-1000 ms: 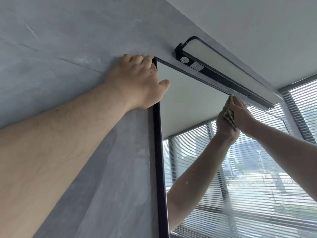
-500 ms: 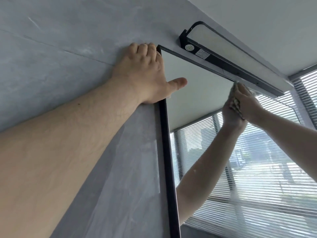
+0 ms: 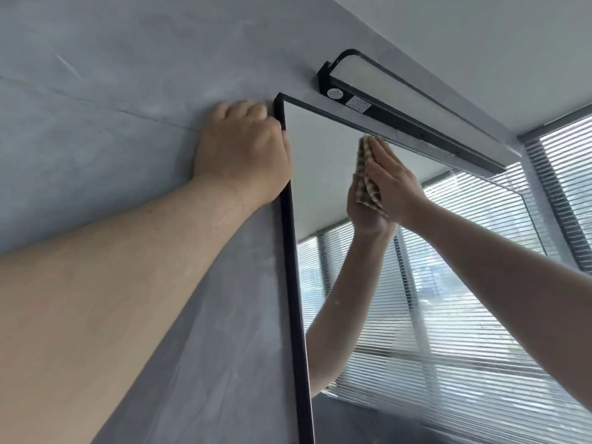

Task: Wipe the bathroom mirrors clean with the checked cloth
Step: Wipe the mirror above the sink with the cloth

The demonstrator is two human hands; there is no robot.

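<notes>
Now my right hand (image 3: 392, 181) presses the checked cloth (image 3: 365, 174) flat-fingered near the mirror (image 3: 320, 161) top edge; left hand (image 3: 240, 152) grips its corner frame for balance.

I see the mirror (image 3: 323, 174) hung on the grey wall, a tall pane edged by a thin black frame, viewed steeply from below with its upper left corner nearest the top of my view. Its glass reflects a pale ceiling and slatted window blinds. The checked cloth (image 3: 366, 174), tan and cream in small squares, is folded into a narrow pad and pressed flat against the glass close under the top edge.
</notes>
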